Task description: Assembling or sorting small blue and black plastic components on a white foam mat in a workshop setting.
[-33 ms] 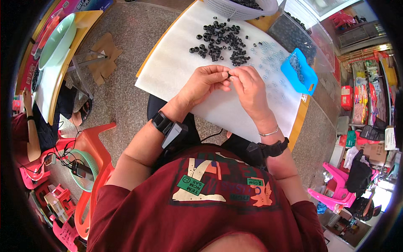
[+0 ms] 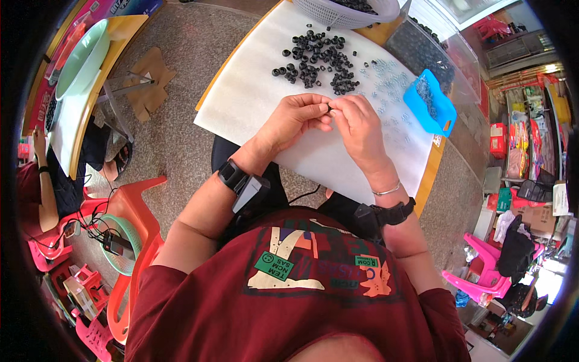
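Note:
Over the near part of the white-topped table, my left hand and my right hand meet at the fingertips. Both are closed in a pinch on one small black part, mostly hidden by the fingers. Just beyond them lies a loose pile of small black round parts, some ring-shaped with a hole. Small clear pieces are scattered to the right of that pile. A blue plastic scoop tray at the table's right edge holds more clear pieces.
At the far edge stands a pale perforated basket with black parts. A clear plastic bin of dark parts is at the far right. An orange chair stands left, near another person's arm and a second table.

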Tool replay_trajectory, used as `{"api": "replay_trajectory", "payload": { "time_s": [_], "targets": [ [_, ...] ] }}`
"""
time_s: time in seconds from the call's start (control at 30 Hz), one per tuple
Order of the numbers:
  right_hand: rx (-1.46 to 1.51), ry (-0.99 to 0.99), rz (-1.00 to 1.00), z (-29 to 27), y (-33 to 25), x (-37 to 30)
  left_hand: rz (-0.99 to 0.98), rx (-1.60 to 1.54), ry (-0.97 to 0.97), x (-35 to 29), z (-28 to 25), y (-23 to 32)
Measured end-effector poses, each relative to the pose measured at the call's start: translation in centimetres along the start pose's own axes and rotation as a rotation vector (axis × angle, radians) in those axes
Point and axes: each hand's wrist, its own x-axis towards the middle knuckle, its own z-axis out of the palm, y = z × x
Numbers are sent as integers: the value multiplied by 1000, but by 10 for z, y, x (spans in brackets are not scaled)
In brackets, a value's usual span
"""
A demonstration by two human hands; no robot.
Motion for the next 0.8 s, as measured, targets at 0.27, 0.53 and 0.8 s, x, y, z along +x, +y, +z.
{"api": "replay_trajectory", "payload": {
  "time_s": [0.27,0.53,0.8],
  "targets": [
    [88,-9,73,5,8,1,38,142,-30,2,3,3],
    [311,-3,273,10,6,-4,38,38,-38,5,1,3],
    [272,43,261,12,6,-4,55,64,-27,3,-2,1]
  ]
}}
